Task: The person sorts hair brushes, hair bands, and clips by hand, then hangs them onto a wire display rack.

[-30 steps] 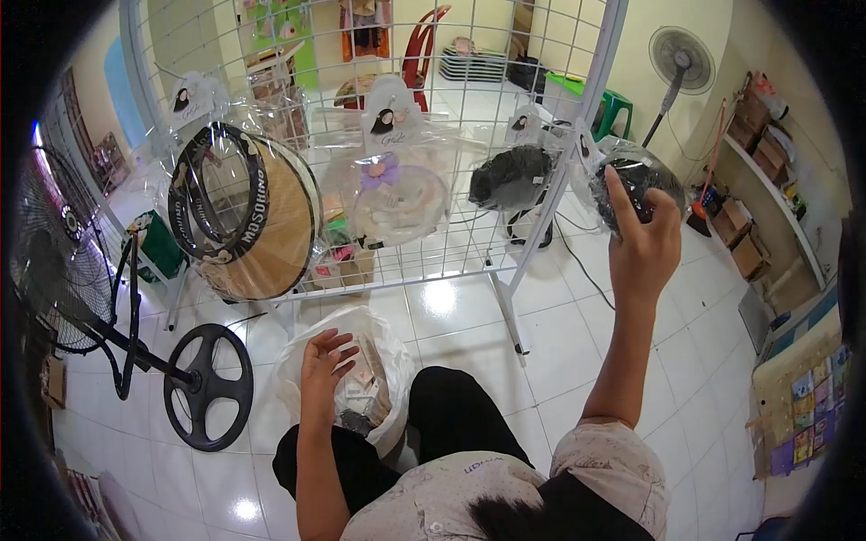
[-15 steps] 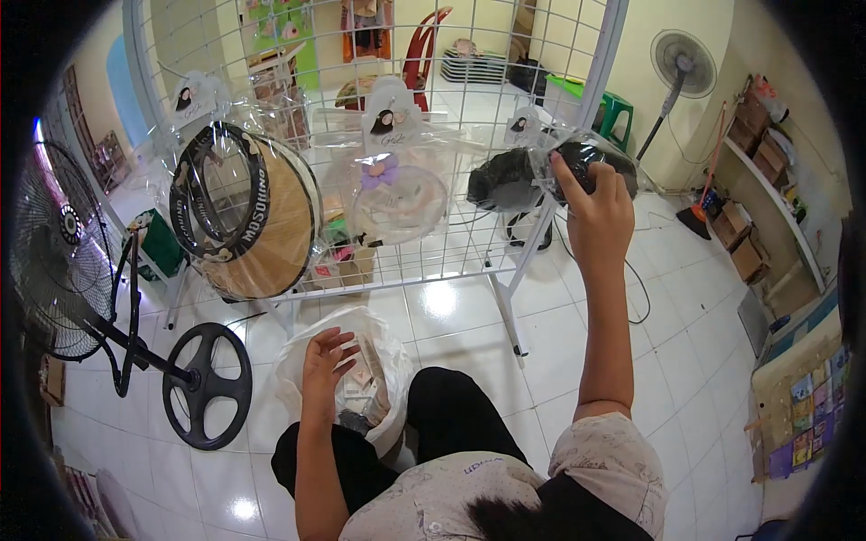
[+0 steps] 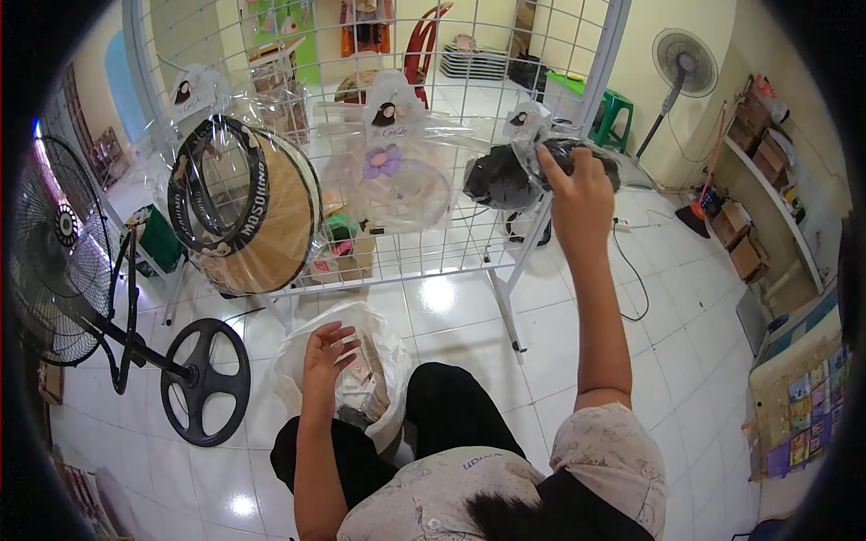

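At the right end of the white wire rack [image 3: 419,270], my right hand [image 3: 577,185] has its fingers closed on a black item in clear plastic [image 3: 598,162]. Beside it on the rack hangs another black wrapped item [image 3: 501,178]. A clear package with a purple flower [image 3: 382,161] hangs mid-rack, and a wrapped tan visor with a black lettered band [image 3: 289,212] hangs at the left. My left hand [image 3: 328,354] is empty, its fingers apart, above a white plastic bag [image 3: 395,361] that stands on the floor with packages inside.
A black standing fan [image 3: 59,243] with a round base [image 3: 206,382] is at the left. Another fan [image 3: 684,63] stands at the back right near a green stool [image 3: 616,117]. Boxes [image 3: 747,252] and a broom [image 3: 695,216] line the right wall.
My right hand has shifted slightly left with the black wrapped item. The wrapped items on the rack have moved a little. My left hand is nearly unchanged.
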